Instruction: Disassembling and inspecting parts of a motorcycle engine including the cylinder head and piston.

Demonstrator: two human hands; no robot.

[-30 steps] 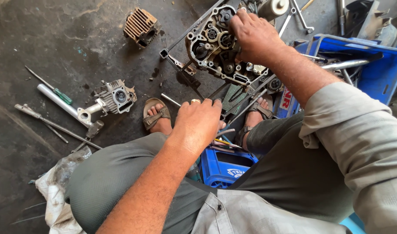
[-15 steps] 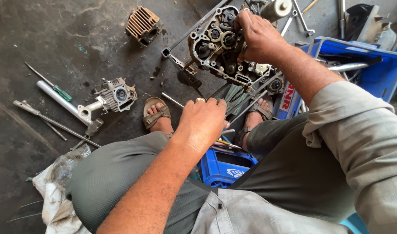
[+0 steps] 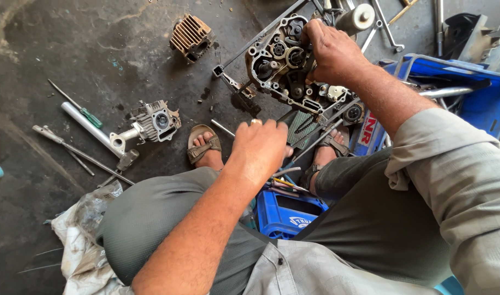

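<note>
An open engine case (image 3: 280, 65) with gears showing lies on the dark floor in front of my sandalled feet. My right hand (image 3: 333, 50) rests on its upper right part, fingers curled over a gear; whether it holds a tool is hidden. My left hand (image 3: 260, 147) hangs above my knees and a small blue crate (image 3: 285, 213) of tools, fingers bent downward, palm hidden. A ring shows on one finger.
A finned cylinder (image 3: 191, 36) lies at the back. A cylinder head (image 3: 154, 121), a metal tube (image 3: 91, 128), a green-handled screwdriver (image 3: 80, 107) and rods lie at left. A large blue crate (image 3: 479, 98) stands at right, with wrenches behind. A dirty cloth (image 3: 78, 246) lies at bottom left.
The view has shifted slightly. My left hand has drifted a little toward the engine case; my right hand stays on the gears.
</note>
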